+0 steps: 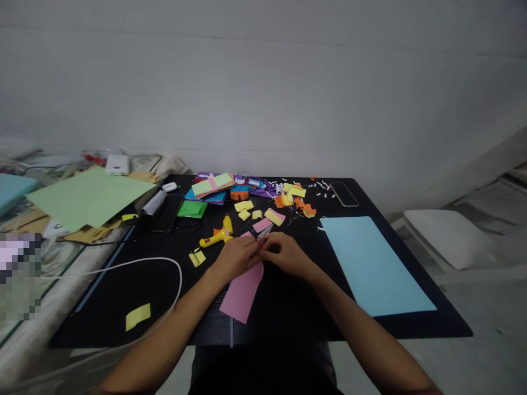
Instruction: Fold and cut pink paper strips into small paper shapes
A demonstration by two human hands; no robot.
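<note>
My left hand [236, 257] and my right hand [286, 253] meet at the middle of the black table [135, 285], fingers curled and pinching the top end of a pink paper sheet [242, 292] that lies toward me. What sits between the fingertips is hidden. A yellow glue gun [218, 235] lies just beyond my left hand. Small pink and yellow folded pieces [269, 219] rest just past my fingers.
A light blue sheet [373, 263] lies to the right. Coloured paper stacks and scraps [247, 192] and a phone [344, 193] fill the far edge. A white cable [164, 263] loops at left. A green sheet [88, 195] covers the side table.
</note>
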